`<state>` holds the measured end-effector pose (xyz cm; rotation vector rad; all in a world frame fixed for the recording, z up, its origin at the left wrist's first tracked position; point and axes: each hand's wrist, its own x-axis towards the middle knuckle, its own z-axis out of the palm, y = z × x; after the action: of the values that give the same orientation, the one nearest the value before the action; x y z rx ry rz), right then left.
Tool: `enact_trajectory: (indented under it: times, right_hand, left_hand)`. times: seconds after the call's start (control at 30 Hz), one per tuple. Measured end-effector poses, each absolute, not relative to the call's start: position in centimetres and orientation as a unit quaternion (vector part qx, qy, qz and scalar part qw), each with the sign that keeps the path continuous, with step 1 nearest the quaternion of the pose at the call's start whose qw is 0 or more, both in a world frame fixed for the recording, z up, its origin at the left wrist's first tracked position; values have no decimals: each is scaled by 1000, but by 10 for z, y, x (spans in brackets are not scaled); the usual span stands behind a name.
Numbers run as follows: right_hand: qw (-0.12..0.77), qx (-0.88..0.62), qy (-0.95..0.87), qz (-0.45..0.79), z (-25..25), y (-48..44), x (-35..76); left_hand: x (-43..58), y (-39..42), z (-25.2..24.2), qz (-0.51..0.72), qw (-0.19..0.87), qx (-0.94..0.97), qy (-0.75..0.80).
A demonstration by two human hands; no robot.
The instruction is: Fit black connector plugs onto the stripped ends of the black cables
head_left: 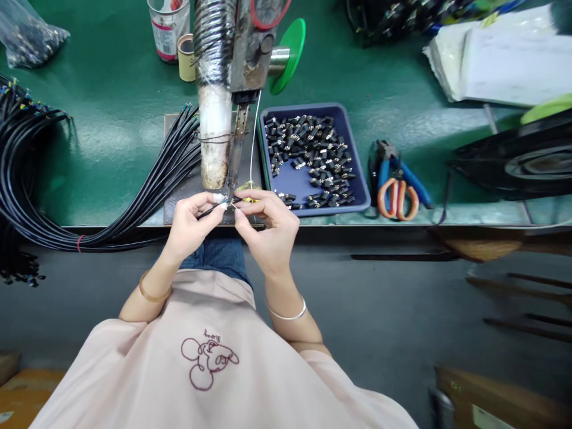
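Note:
My left hand [195,225] pinches a black cable [206,212] near its end, where thin coloured wires show. Facing it, my right hand [269,229] is closed, thumb against fingers, on a small black connector [236,199] that is mostly covered by the fingertips. Cable end and connector meet right under the tip of a soldering iron [237,146], which points down from a fixed mount. A thin strand of solder wire [254,140] hangs beside the iron from a green spool [290,56]. Whether the wires touch the connector is too small to tell.
Right of the iron, a blue tray [364,193] holds many black connectors [308,143]. Pliers and orange-handled scissors [397,199] lie beside it. A bundle of black cables [111,229] hangs over the table's front edge at left. A wrapped white pipe [212,131] stands against the iron.

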<state>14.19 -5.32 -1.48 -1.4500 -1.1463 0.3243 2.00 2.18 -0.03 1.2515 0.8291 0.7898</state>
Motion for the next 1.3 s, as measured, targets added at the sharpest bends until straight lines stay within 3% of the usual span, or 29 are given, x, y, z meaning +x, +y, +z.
enact_trajectory:
  times: [0.87,1.1,1.3]
  right_hand:
    - [588,-636,-495,71,-17,-64,135]
    - [600,-612,-393,332,-15,-66,140]
    - [582,-682,-420,142,-6,-77,141]
  left_hand:
    - [12,18,-5,322,685,545,361]
    - [5,12,-11,351,676,555,335]
    - [3,7,-13,351,674,566,320]
